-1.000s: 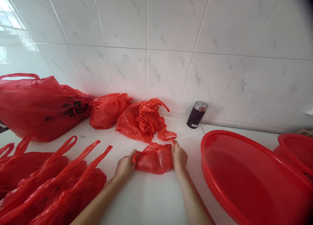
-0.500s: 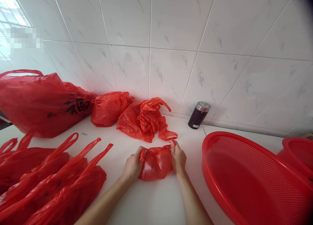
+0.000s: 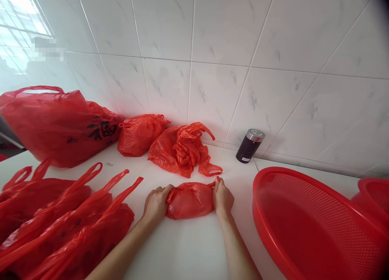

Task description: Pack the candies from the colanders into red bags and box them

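Between my two hands a filled red plastic bag [image 3: 191,201] lies on the white table [image 3: 179,247], its film drawn out sideways. My left hand [image 3: 156,203] is closed on the bag's left end, the fingertips partly hidden behind it. At the other end my right hand [image 3: 223,197] pinches a twisted bit of the film, and a short red tip sticks up above the thumb. What the bag contains cannot be made out through the film. Just behind it sits a crumpled red plastic bag [image 3: 170,150] with loose handles.
Several red bags [image 3: 100,227] with raised handles fill the left front. A large red bag [image 3: 60,130] and a smaller one [image 3: 138,136] stand along the tiled wall. A dark thermos [image 3: 249,147] stands behind a red perforated basket [image 3: 264,215] on the right.
My left hand has moved left and the held bag is stretched wider and flatter. My right hand keeps its pinch with little movement. The camera view has shifted slightly left.
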The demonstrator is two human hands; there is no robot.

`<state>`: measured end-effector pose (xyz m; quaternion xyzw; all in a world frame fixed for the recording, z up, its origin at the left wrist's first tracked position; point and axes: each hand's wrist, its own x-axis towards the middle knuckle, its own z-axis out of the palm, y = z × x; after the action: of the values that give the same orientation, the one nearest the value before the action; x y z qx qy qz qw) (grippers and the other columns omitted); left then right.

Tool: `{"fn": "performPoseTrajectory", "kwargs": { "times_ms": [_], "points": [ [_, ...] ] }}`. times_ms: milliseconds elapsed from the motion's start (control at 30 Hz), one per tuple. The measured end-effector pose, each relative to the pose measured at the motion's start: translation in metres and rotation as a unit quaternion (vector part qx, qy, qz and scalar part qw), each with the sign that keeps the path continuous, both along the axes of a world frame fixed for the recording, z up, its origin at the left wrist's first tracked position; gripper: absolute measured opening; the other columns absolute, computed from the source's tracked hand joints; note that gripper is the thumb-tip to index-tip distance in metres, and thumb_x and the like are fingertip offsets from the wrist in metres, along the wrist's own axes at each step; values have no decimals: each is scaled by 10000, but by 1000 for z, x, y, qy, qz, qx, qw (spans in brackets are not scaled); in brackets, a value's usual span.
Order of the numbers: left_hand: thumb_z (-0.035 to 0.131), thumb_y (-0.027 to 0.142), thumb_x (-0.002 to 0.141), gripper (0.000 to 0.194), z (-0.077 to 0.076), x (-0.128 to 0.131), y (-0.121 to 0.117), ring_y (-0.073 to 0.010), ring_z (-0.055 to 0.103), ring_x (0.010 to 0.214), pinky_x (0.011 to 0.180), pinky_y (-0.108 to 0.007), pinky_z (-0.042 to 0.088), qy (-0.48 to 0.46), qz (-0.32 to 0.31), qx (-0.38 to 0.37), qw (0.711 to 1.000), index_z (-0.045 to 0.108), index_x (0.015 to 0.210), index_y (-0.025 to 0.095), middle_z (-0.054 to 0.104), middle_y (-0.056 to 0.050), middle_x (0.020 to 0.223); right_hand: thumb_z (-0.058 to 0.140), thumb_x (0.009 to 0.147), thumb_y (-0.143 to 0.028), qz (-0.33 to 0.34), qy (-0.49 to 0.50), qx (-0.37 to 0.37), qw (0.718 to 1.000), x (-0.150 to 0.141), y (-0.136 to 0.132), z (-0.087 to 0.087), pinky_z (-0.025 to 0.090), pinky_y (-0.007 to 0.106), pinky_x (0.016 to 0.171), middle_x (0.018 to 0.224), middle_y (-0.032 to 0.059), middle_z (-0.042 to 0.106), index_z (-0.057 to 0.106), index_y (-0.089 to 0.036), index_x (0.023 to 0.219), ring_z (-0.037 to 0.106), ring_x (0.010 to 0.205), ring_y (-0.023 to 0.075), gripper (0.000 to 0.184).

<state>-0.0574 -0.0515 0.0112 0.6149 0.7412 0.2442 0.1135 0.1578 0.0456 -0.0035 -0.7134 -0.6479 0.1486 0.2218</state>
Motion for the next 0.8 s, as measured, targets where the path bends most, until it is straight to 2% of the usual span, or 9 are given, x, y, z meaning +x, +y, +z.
{"fn": "performPoseTrajectory", "kwargs": {
  "times_ms": [100,233,333,433,533,567,633,733,800],
  "points": [
    [436,97,730,331,2,-3,-6,-242,586,813,760,-320,382,-16,4,0,1000,662,914,253,664,-51,792,271,1010,-346,-18,5,-5,1000,0,3,0,311,254,557,724,60,668,568,-188,1105,626,656,190,349],
    [380,316,897,284,0,-7,-19,-219,589,811,746,-312,429,-80,5,-10,997,651,851,244,669,-29,811,212,1014,-372,-38,27,0,999,3,6,0,310,267,544,749,87,672,568,-176,1072,629,667,212,411],
    [374,429,911,365,4,-13,-25,-191,605,707,676,-292,471,-140,-10,-35,989,623,756,212,650,-11,723,192,1010,-389,-39,58,12,998,6,7,-1,309,267,547,766,87,673,571,-178,1056,621,664,211,436],
    [390,415,905,313,24,-13,-24,-192,635,783,703,-302,496,-173,12,-18,985,620,918,203,681,-36,883,173,1001,-414,-31,102,30,994,9,7,-1,328,267,570,813,79,679,574,-189,1077,618,686,204,466],
    [409,377,908,289,51,5,-16,-221,596,1006,753,-323,492,-149,47,102,983,554,1112,233,622,-77,1142,173,982,-477,-18,153,42,987,10,7,-3,360,271,598,848,76,683,587,-199,1098,619,713,206,513],
    [417,367,908,286,57,16,-11,-233,571,1065,781,-336,490,-127,30,128,983,557,1126,243,601,-84,1184,175,975,-503,-15,171,45,984,11,7,-4,370,273,607,855,77,683,593,-201,1096,619,722,209,530],
    [469,335,886,284,62,38,-1,-261,529,1149,895,-390,459,-77,-41,109,990,587,1133,259,589,-89,1225,178,960,-544,-16,206,51,977,13,7,-6,390,279,629,867,82,683,602,-201,1069,620,749,219,557],
    [611,227,750,202,56,60,18,-316,612,986,851,-446,463,-48,-97,19,994,674,941,208,684,-115,1001,195,944,-580,-23,252,64,965,16,6,-7,409,285,662,848,80,669,594,-199,992,610,764,220,554],
    [603,165,705,97,57,58,30,-275,646,764,722,-396,485,-62,-105,-7,992,675,764,191,689,-84,764,201,941,-584,-23,278,72,957,17,6,-6,414,275,662,768,51,641,567,-203,942,595,724,202,528]
  ]
}}
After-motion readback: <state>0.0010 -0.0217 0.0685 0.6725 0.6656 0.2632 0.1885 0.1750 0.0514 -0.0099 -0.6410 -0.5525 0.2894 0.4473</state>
